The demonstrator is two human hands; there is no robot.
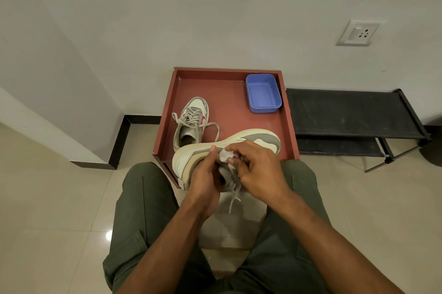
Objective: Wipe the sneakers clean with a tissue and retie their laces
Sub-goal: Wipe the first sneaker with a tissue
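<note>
A person in green trousers is sitting over a red-brown tray [229,112] that is lying on the pale tiled floor against the wall. The left hand [205,179] is gripping a white, beige and grey sneaker [241,141] from below, with the thumb curling up over its side, and is holding it tipped on its side above the tray's near edge, sole facing away toward the wall and toe pointing to the tray's right edge. The right hand [258,169] is pinching a small crumpled white tissue [226,156] between thumb and fingers and is pressing it against the shoe's upper, just beside the left thumb. Loose grey laces [233,194] are dangling from the held shoe down between the knees. The second sneaker [191,124] is standing upright near the tray's left edge, toe toward the far edge, its laces untied and trailing across the tray floor. A blue plastic tub [263,92] is sitting in the tray's far right corner. A low black rack [354,114] is standing to the right of the tray along the wall, and a white wall socket [358,32] is showing above it.
</note>
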